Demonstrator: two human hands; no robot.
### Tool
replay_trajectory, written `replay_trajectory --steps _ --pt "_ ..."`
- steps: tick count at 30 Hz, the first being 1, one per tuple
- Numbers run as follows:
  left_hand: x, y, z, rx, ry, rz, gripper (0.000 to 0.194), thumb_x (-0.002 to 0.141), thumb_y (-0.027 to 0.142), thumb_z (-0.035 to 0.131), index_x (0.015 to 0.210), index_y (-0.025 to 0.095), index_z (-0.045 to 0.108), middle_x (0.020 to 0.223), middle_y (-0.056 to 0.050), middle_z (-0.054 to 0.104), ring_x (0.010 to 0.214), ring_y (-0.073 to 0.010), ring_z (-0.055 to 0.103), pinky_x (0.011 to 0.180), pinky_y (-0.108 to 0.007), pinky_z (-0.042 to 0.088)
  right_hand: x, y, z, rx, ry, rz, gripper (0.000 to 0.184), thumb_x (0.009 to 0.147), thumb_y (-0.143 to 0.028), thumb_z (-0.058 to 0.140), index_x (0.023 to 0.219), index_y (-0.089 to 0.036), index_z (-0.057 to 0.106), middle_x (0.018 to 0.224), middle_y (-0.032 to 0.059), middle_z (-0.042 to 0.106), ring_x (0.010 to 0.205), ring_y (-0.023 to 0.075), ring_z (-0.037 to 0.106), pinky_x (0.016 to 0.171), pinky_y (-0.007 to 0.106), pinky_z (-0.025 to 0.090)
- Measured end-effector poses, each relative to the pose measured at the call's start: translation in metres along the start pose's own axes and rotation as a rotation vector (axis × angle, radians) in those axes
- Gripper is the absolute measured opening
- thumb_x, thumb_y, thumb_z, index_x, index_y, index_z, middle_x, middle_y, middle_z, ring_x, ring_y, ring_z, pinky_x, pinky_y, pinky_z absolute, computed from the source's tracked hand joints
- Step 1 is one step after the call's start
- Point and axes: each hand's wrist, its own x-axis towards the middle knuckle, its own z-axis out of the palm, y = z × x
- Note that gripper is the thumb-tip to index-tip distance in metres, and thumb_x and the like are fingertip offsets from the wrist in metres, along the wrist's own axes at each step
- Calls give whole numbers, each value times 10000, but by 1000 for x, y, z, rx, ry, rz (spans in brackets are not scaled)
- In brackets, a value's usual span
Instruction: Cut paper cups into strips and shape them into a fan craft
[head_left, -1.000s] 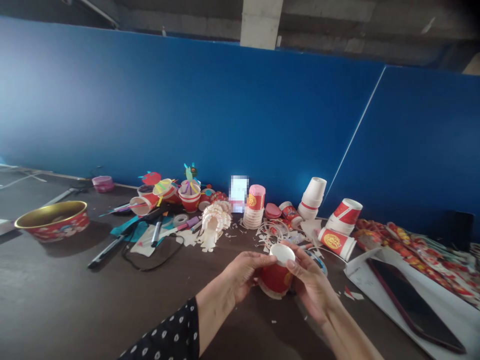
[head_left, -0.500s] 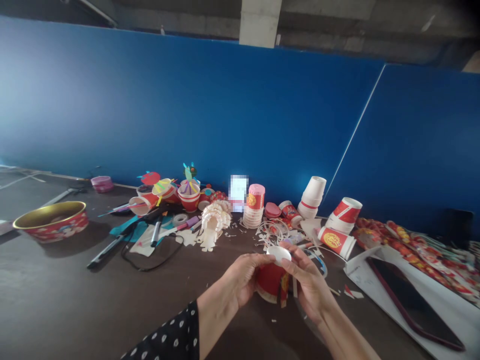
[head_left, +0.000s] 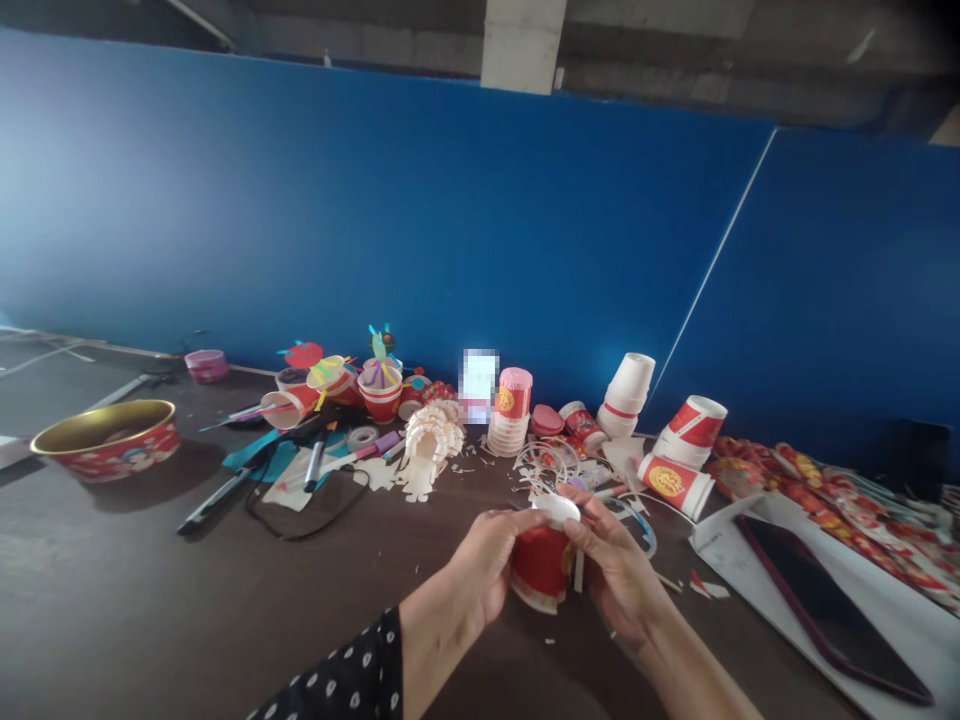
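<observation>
Between my hands is a red paper cup [head_left: 541, 568], its white round end [head_left: 556, 510] facing up and its lower edge cut into strips. My left hand [head_left: 491, 565] is closed on the cup's left side, thumb near the white end. From the right, my right hand [head_left: 616, 560] grips the cup, with the thumb against its upper side and a pale strip hanging beside the fingers. Just beyond the hands lies a tangle of thin white paper rings [head_left: 551, 460]. A white cut-paper figure [head_left: 431, 445] stands to the left of them.
Upside-down stacked cups [head_left: 510, 415] stand at the back, more white cups [head_left: 628, 390] to their right. A phone [head_left: 829, 605] lies on a white box lid [head_left: 757, 570] at right. Markers [head_left: 313, 465], a black cord [head_left: 281, 535] and a gold-lined tin [head_left: 112, 445] are at left.
The cup has turned slightly in my hands, so the yellow print and a strip at its lower right show less. Both hands stay in nearly the same place.
</observation>
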Motion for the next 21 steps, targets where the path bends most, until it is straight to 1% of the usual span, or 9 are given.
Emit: replay_trajectory --steps 5,8,10,12,14,16,21 --pt "1 0 -2 23 22 23 143 629 161 669 727 70 618 616 -82 637 546 -166 573 570 -289 471 1 0 0 -7 -12 20 559 676 -190 742 1187 -240 522 912 28 701 830 218 652 739 319 488" --pt "3 -1 -3 37 -11 -36 142 641 169 654 735 70 613 615 -86 635 544 -165 570 574 -290 457 -1 -1 -1 -24 21 26 573 666 -211 748 1192 -236 520 905 31 701 822 224 651 748 333 483" --pt "4 0 -5 61 -18 -74 156 643 177 655 762 93 598 589 -53 616 513 -145 547 551 -274 432 -1 -2 -1 -34 36 26 590 656 -222 754 1196 -225 517 909 38 700 827 231 649 761 347 478" --pt "4 1 -6 85 -20 -77 211 631 171 664 819 131 576 579 -9 594 493 -123 525 531 -249 397 -1 -3 -2 -38 37 35 599 646 -228 759 1193 -223 516 918 40 698 835 232 646 770 352 473" --pt "3 3 -7 92 -42 -75 284 616 163 672 877 164 558 593 15 587 500 -115 520 534 -240 378 -1 -3 -2 -39 43 39 595 631 -234 768 1175 -221 526 929 40 696 844 231 642 770 346 470" --pt "3 4 -7 91 -58 -79 314 612 161 668 901 174 547 610 18 589 511 -117 522 549 -249 380 0 -3 -2 -45 49 41 583 613 -237 779 1145 -217 541 933 42 695 843 232 641 756 340 471" --pt "1 5 -6 123 -7 -69 295 617 124 641 888 170 534 622 15 586 507 -107 507 539 -240 363 -1 -5 0 -95 47 42 510 599 -238 786 1059 -210 567 878 29 701 828 213 638 758 307 460"
